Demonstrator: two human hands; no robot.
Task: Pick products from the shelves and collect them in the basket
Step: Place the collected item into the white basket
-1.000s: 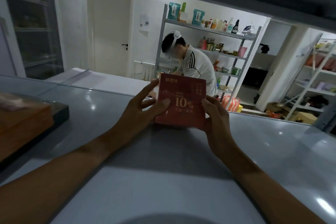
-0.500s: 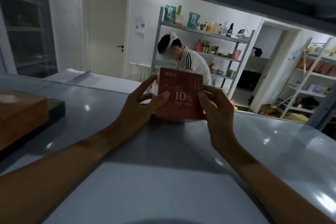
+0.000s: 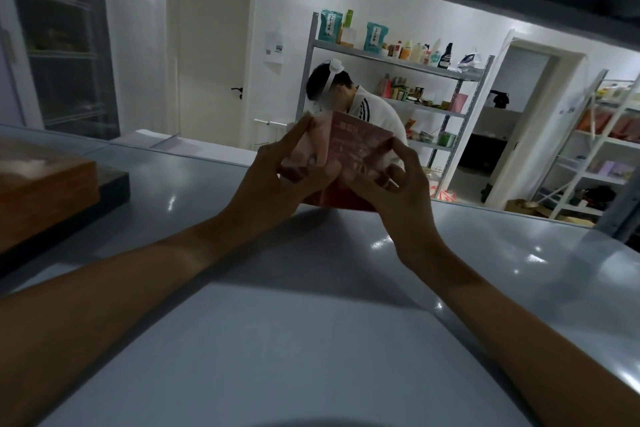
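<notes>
We see a wide grey worktop (image 3: 502, 253) filling the lower view. At about one o'clock, far behind it, stands a metal shelf (image 3: 398, 61) with bottles and bags, and a second person (image 3: 367, 111) bends before it. At nine o'clock a brown box (image 3: 41, 191) lies on the worktop. In the centre we hold a red packet (image 3: 353, 149) just above the worktop: the left hand (image 3: 277, 184) grips its left end, and the right hand (image 3: 398, 180) pinches its right edge with curled fingers.
</notes>
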